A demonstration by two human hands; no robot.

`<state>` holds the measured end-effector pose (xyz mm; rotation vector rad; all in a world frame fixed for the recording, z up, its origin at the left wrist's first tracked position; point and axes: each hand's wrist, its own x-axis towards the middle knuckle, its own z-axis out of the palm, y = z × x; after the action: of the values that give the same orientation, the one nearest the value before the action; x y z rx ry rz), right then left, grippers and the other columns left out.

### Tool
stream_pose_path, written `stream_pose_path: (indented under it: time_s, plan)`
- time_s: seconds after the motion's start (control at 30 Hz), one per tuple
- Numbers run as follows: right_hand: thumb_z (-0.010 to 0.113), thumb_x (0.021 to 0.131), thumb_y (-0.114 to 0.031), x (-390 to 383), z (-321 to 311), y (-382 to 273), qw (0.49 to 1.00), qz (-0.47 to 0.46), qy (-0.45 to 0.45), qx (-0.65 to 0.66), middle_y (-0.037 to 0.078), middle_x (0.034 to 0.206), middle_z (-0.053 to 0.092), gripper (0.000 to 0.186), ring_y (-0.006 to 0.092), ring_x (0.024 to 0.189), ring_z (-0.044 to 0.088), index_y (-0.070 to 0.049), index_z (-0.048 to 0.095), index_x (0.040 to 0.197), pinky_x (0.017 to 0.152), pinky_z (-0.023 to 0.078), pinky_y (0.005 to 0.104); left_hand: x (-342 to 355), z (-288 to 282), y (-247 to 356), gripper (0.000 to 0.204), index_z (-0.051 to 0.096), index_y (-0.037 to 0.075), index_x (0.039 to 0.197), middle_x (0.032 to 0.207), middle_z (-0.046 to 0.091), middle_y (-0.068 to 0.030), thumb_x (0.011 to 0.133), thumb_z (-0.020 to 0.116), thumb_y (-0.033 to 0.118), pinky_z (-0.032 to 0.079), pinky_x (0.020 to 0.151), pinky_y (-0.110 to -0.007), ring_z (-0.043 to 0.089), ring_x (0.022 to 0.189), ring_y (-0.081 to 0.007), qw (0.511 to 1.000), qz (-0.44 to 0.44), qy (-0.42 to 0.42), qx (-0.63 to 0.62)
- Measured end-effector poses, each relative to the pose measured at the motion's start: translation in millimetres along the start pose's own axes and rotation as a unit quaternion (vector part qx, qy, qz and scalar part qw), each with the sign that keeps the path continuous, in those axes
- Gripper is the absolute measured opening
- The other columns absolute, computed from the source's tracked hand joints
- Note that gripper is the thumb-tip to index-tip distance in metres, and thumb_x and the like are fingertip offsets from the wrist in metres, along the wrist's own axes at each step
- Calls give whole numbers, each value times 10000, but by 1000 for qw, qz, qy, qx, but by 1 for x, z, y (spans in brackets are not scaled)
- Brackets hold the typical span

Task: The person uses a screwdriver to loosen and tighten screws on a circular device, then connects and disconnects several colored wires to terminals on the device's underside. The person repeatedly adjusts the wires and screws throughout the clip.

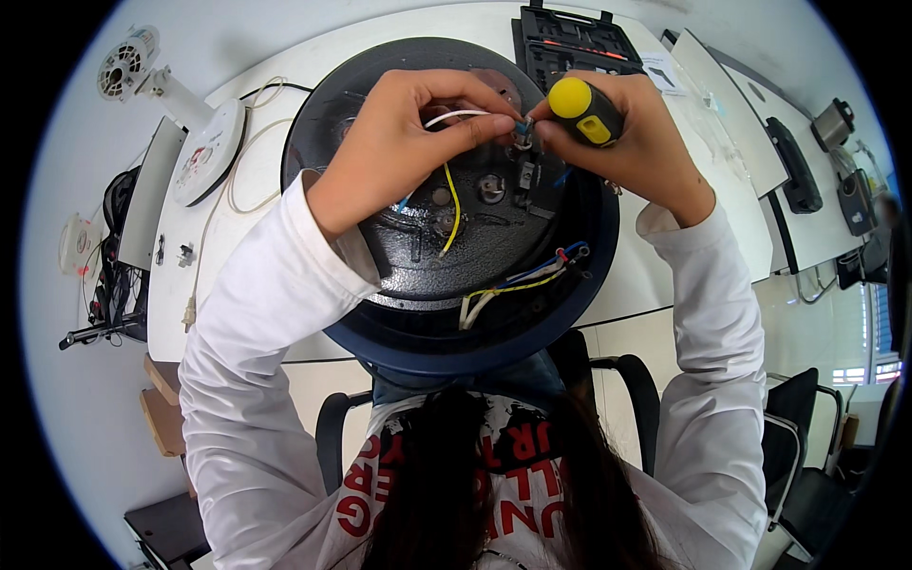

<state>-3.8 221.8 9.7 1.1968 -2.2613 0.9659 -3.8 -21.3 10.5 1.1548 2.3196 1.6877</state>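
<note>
A single head-worn fisheye view looks steeply down from just above the person, close over the round black appliance base (456,228) at the near edge of the white counter (693,247); straight edges bend toward the rim

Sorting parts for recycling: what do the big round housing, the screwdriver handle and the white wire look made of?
The round housing looks like cast metal with a dark, pebbled, slightly glossy coating; its blue rim may be painted metal or plastic. The screwdriver handle seems smooth yellow plastic with black grip inserts. The white wire appears plastic-sheathed; its core is hidden.
</note>
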Motion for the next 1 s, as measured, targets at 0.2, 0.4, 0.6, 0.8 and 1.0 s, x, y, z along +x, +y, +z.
stream_pose_path:
  time_s: [0.2,0.4,0.6,0.8,1.0]
  plan:
    - [787,820,-175,-1,2,-6,996,65,-5,62,106,825,702,242,195,677,649,-22,695,984,666,524,275,-6,1,7,136,683,-37,1027,919,708,-82,919,674,46,529,846,-261,679,880,-138,1000,-10,0,2]
    - [724,846,-32,-1,-1,-11,997,33,-36,64,42,808,691,114,118,731,675,-16,680,949,687,528,235,-10,2,8,137,684,-35,1029,931,703,-69,915,674,41,527,845,-262,674,885,-134,999,17,6,27]
    - [788,824,-144,-3,-2,-11,996,35,-63,59,71,832,706,231,170,704,654,-38,696,1007,694,526,255,-9,3,9,132,684,-33,1020,930,700,-66,909,680,38,526,842,-267,672,878,-130,997,36,-2,64]
    - [789,824,-144,-2,-4,-12,991,25,-102,84,66,825,694,237,172,719,649,-38,687,1010,700,528,256,-9,5,8,114,684,-35,994,900,695,-65,900,686,30,527,834,-265,673,861,-133,993,61,-1,98]
    - [795,807,-126,-4,-6,-10,991,16,-116,57,59,817,687,227,170,722,647,-58,683,993,703,520,267,-10,9,15,111,693,-18,954,862,702,-77,855,716,26,524,821,-282,679,841,-151,980,93,20,173]
